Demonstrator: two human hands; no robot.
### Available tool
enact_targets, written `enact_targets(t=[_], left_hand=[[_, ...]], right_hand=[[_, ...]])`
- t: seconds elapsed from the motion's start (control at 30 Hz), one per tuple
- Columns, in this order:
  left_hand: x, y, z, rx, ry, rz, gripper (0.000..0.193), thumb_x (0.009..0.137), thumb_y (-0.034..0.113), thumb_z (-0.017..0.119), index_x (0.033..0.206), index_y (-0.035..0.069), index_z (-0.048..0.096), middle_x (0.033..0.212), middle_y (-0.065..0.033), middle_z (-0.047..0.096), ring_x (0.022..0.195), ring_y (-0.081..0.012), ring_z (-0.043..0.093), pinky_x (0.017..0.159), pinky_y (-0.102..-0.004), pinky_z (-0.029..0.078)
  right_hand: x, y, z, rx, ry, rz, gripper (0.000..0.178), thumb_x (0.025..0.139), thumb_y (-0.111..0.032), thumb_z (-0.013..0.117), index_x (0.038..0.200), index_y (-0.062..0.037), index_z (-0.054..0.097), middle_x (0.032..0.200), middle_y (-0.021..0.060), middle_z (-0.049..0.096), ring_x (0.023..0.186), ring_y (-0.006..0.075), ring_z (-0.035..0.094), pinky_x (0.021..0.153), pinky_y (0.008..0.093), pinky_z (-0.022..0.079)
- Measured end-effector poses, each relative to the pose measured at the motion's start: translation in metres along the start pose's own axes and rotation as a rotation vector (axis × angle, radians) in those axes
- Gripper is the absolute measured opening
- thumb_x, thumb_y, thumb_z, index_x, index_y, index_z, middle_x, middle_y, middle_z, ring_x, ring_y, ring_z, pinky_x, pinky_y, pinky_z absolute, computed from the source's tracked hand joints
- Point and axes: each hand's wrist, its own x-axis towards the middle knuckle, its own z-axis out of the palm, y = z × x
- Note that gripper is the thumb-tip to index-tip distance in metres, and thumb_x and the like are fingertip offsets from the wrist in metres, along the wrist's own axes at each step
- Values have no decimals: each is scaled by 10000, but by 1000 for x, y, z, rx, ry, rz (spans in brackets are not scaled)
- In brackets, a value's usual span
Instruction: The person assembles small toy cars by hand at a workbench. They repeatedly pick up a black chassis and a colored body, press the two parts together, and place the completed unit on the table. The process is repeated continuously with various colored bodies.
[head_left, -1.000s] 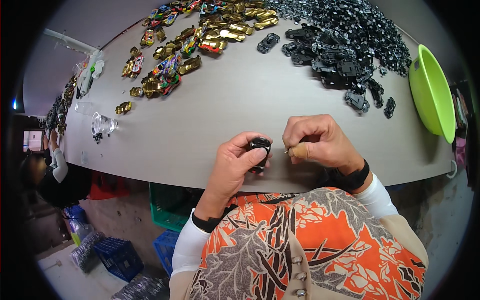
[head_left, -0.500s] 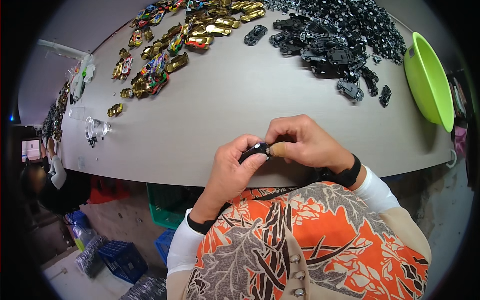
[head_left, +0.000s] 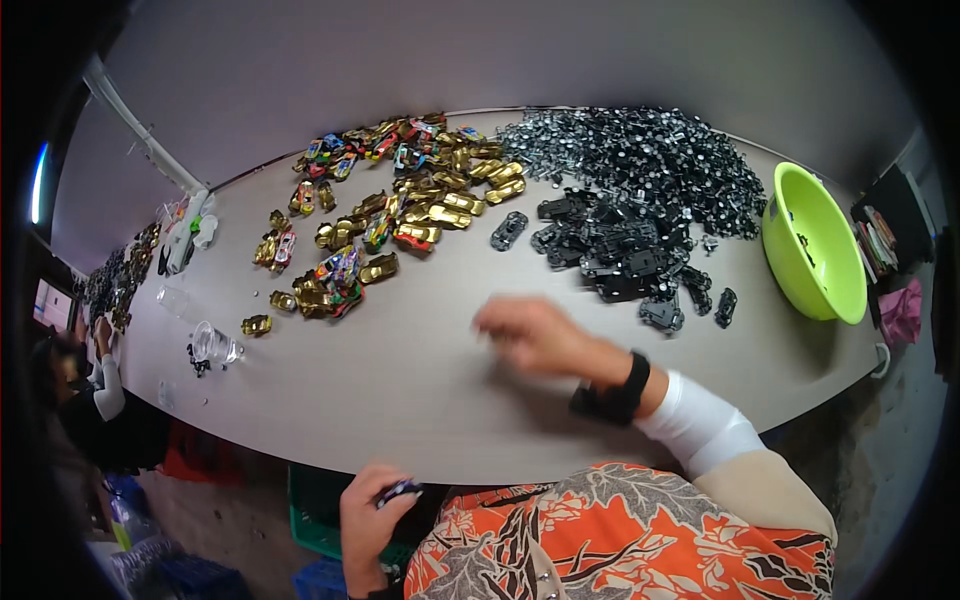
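Low in the view, at the table's front edge, my left hand (head_left: 370,508) is closed around a small dark toy car (head_left: 399,492); its fingers hide part of the car. My right hand (head_left: 535,335) is over the middle of the table, smeared by motion, so its fingers and anything in them cannot be made out. Farther off to its left lies a spread of gold and colourful toy car bodies (head_left: 440,214). Beyond it to the right is a heap of black toy car chassis (head_left: 625,250), with a single grey-black chassis (head_left: 509,230) lying apart between the two groups.
Behind the chassis spreads a big pile of small black and silver parts (head_left: 640,150). A lime-green basin (head_left: 815,245) leans at the right. Clear plastic cups (head_left: 215,345) lie at the left. A green crate (head_left: 318,510) stands below the table edge; a co-worker (head_left: 100,400) sits far left.
My hands have parted. The left has drawn down and left with the toy car, while the right has swung out over the table. The view has tilted up.
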Motion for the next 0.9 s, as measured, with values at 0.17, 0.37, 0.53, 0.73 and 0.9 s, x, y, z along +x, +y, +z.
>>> enact_targets(t=[0.17, 0.37, 0.53, 0.73, 0.9], left_hand=[[-46, -52, -48, 392, 266, -160, 344, 628, -14, 691, 965, -43, 627, 858, -105, 611, 820, -179, 597, 736, -290, 470], [-3, -25, -54, 35, 583, 28, 273, 771, -13, 637, 1027, -89, 579, 966, -134, 627, 821, -165, 617, 716, -265, 508], [82, 20, 12, -373, 211, 9, 406, 806, 77, 637, 1152, -81, 497, 1023, -159, 605, 880, -212, 627, 713, -304, 537], [132, 25, 56, -798, -93, -29, 334, 820, 53, 588, 1123, -42, 487, 979, -128, 609, 849, -234, 638, 730, -363, 554], [126, 14, 42, -892, -97, -136, 260, 821, 37, 565, 1064, -40, 515, 819, -111, 623, 704, -223, 651, 668, -349, 564]], right_hand=[[54, 61, -38, -526, 154, -43, 200, 638, 91, 493, 800, -20, 532, 866, 128, 548, 823, 342, 557, 668, 438, 460], [62, 81, -47, -752, -54, 34, 225, 632, 63, 529, 836, -30, 531, 861, 143, 562, 766, 374, 570, 643, 450, 476], [60, 41, 0, -326, -173, 77, 346, 657, -118, 655, 962, -21, 523, 806, 147, 574, 689, 294, 572, 599, 377, 464], [64, -1, 33, 484, -289, 390, 242, 750, -137, 686, 927, -36, 555, 738, 5, 568, 610, 83, 513, 500, 242, 416], [112, 44, 42, -26, 200, 24, 244, 718, -64, 654, 941, -15, 567, 784, 59, 585, 652, 177, 544, 572, 303, 449]])
